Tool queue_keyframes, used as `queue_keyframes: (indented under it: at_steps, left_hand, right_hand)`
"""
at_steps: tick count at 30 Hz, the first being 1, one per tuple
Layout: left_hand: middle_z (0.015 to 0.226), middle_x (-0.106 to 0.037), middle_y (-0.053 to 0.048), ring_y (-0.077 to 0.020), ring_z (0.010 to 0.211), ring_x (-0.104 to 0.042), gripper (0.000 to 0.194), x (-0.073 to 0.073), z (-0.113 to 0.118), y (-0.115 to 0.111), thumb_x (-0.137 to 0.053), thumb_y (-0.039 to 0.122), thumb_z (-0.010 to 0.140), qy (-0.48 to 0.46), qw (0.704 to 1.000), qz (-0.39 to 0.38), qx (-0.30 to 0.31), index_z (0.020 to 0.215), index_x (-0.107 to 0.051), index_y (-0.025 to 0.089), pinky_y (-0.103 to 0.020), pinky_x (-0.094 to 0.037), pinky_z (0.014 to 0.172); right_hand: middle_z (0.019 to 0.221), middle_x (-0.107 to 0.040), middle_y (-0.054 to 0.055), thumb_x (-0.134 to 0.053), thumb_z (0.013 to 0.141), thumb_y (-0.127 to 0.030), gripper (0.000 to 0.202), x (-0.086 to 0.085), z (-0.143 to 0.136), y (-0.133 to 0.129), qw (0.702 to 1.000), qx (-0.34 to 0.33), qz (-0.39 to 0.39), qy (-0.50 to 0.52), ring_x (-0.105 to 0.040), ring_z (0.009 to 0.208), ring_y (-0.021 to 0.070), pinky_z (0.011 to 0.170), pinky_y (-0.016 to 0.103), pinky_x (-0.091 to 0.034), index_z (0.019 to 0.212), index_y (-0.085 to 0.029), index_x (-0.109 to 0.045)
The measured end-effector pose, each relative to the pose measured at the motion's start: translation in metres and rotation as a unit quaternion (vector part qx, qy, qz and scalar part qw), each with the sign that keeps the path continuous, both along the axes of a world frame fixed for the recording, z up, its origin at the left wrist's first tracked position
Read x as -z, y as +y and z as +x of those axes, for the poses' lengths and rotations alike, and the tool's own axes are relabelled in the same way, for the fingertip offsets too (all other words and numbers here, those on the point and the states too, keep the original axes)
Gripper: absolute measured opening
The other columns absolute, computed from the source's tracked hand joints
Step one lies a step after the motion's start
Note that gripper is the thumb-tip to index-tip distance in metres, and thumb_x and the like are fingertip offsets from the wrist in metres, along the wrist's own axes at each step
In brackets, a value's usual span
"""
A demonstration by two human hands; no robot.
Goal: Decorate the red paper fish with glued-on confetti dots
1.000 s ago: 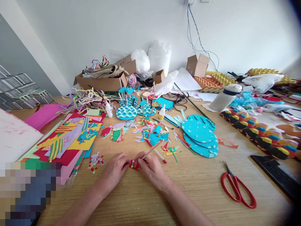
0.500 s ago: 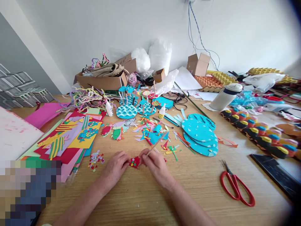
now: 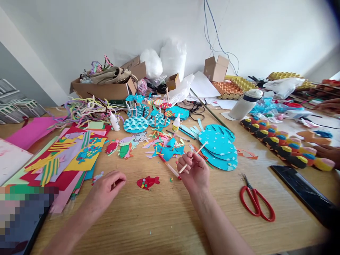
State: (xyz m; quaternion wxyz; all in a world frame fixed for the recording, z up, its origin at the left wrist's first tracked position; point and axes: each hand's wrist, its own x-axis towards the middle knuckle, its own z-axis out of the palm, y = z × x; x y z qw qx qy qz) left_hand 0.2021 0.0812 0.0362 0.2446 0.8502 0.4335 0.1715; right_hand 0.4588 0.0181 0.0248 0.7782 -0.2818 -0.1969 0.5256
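Note:
A red paper fish (image 3: pixel 152 182) lies flat on the table between my hands, with several coloured dots stuck near its head. My right hand (image 3: pixel 196 175) is raised a little to the right of it, fingers curled round a thin wooden stick (image 3: pixel 202 147). Left of the fish, my left hand (image 3: pixel 106 187) has thumb and fingertips drawn together; whether anything is between them is hidden. Small paper dots (image 3: pixel 97 177) lie just behind that hand, partly covered. A red-and-clear pen (image 3: pixel 170 167) rests beyond the fish, next to blue and mixed paper scraps (image 3: pixel 168 150).
Red-handled scissors (image 3: pixel 256 202) and a black tablet-like slab (image 3: pixel 300 193) lie to the right. Glue bottles (image 3: pixel 176 124) stand behind the scraps. Blue paper discs (image 3: pixel 217 141), coloured sheets (image 3: pixel 66 156) and a painted egg-carton strip (image 3: pixel 281 143) surround the work area. Another person's hand (image 3: pixel 325 156) shows at the right edge.
Both hands have let go of the red fish and drawn apart. My left hand moved left towards the dots; my right rose and turned palm up, still with the stick.

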Motion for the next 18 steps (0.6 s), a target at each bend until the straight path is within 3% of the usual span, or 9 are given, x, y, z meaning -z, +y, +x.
queue_keyframes:
  at_steps: [7,10,14,18]
  left_hand:
    - [0.073,-0.067,0.002,-0.0161,0.065,-0.061,0.018,-0.008,-0.032,0.004,-0.044,0.037,0.074,0.011,1.000,0.012,-0.025,0.075,-0.059,0.025,-0.022,-0.047,0.060]
    - [0.078,-0.067,0.000,-0.0167,0.069,-0.062,0.020,-0.011,-0.041,0.006,-0.042,0.035,0.076,0.037,0.999,0.018,0.004,0.078,-0.060,0.025,-0.022,-0.047,0.061]
    - [0.084,-0.067,0.000,-0.0179,0.081,-0.061,0.022,-0.013,-0.037,-0.001,-0.041,0.028,0.079,0.078,0.994,0.042,0.063,0.082,-0.063,0.026,-0.026,-0.046,0.075]
    - [0.091,-0.066,0.000,-0.0178,0.091,-0.059,0.025,-0.015,-0.028,-0.013,-0.041,0.021,0.079,0.097,0.987,0.077,0.106,0.088,-0.063,0.028,-0.030,-0.042,0.086]
  right_hand:
    - [0.049,-0.019,-0.008,-0.047,0.080,-0.027,0.021,-0.004,0.010,-0.005,0.996,-0.011,0.043,0.072,-0.021,0.039,0.0070,0.033,0.012,-0.028,0.061,-0.019,-0.045]
    - [0.047,-0.019,-0.008,-0.048,0.081,-0.026,0.022,-0.007,0.013,-0.007,0.995,-0.008,0.058,0.077,-0.021,0.038,0.0072,0.033,0.012,-0.028,0.060,-0.020,-0.043]
    - [0.044,-0.022,-0.008,-0.049,0.081,-0.025,0.023,-0.007,0.014,-0.008,0.995,-0.006,0.062,0.081,-0.023,0.037,0.0071,0.033,0.013,-0.029,0.059,-0.020,-0.041]
    - [0.041,-0.029,-0.009,-0.050,0.080,-0.021,0.024,-0.005,0.015,-0.008,0.985,-0.011,0.065,0.157,-0.029,0.036,0.0061,0.032,0.014,-0.029,0.058,-0.020,-0.039]
